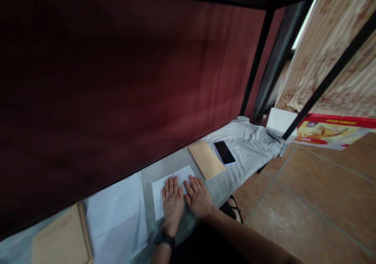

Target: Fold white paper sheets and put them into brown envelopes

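Observation:
Both palms lie on a white sheet of paper [158, 193] on the grey cloth-covered surface. My left hand [172, 199], with a dark band at the wrist, rests flat near the sheet's middle, fingers pointing away from me. Beside it my right hand [199, 196] presses on the sheet's right side, fingers stretched out. The two hands are close together at the thumbs. They cover much of the paper, so whether it is folded I cannot tell. A brown envelope-like piece of paper [206, 159] lies just right of the sheet.
A phone [225, 152] with a dark screen lies beyond the brown paper. To the left are white sheets [117, 219] and a stack of brown envelope-like pieces [61, 238]. Dark posts [258, 60] frame the surface. A red and yellow box [331, 131] stands at the right.

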`<act>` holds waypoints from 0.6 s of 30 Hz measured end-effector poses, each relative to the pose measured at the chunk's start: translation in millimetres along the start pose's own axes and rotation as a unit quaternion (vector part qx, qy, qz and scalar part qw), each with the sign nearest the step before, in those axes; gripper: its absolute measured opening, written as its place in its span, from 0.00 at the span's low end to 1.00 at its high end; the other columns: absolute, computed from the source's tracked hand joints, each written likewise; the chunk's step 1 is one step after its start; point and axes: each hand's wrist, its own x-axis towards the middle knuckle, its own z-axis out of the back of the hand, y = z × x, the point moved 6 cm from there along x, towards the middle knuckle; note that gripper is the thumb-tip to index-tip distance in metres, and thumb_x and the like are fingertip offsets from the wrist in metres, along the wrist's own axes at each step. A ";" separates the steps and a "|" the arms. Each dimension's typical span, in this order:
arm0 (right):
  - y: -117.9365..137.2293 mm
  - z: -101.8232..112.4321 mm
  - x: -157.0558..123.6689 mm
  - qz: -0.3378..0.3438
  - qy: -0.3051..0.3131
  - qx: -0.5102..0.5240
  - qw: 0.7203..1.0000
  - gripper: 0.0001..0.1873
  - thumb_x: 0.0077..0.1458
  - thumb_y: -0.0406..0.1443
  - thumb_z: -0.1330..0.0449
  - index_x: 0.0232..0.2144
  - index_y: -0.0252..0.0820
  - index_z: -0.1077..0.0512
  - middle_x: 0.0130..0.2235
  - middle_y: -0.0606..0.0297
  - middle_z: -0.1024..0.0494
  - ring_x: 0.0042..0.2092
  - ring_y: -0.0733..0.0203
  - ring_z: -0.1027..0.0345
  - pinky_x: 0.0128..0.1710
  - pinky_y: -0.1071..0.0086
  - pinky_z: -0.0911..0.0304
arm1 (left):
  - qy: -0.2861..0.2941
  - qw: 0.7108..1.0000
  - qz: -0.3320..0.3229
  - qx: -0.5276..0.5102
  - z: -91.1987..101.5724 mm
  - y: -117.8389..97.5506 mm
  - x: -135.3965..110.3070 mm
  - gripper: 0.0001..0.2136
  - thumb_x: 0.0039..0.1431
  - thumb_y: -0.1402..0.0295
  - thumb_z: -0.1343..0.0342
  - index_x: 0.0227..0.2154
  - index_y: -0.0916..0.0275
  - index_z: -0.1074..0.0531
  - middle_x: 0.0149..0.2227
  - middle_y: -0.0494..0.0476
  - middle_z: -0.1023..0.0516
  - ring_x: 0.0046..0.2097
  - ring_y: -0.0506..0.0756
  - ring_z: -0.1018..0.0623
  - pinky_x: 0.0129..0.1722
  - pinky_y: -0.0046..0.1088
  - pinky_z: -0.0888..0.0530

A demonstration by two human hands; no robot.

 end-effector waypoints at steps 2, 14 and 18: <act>0.0 0.1 -0.2 0.002 0.001 -0.002 1.000 0.30 0.68 0.47 0.47 0.66 0.40 0.38 0.68 0.51 0.40 0.69 0.48 0.47 0.67 0.54 0.53 | 0.016 1.000 -0.010 -0.007 -3.7 -4.8 6.2 0.26 0.68 0.66 0.64 0.67 0.66 0.42 0.70 0.62 0.43 0.71 0.60 0.45 0.70 0.47 0.49; 0.9 3.3 -0.6 -0.008 0.009 -0.003 1.000 0.31 0.69 0.48 0.49 0.67 0.40 0.40 0.70 0.52 0.44 0.69 0.49 0.49 0.68 0.55 0.55 | -0.096 0.987 0.126 0.008 11.3 47.1 -12.5 0.31 0.68 0.60 0.66 0.67 0.78 0.45 0.67 0.77 0.38 0.69 0.65 0.40 0.67 0.49 0.42; 1.2 3.4 0.6 -0.014 0.030 0.004 0.999 0.31 0.69 0.48 0.49 0.67 0.40 0.40 0.70 0.52 0.44 0.69 0.49 0.49 0.68 0.55 0.55 | -0.129 0.979 0.155 -0.004 16.7 44.5 -29.4 0.32 0.67 0.60 0.62 0.66 0.81 0.45 0.66 0.82 0.38 0.68 0.69 0.38 0.64 0.52 0.38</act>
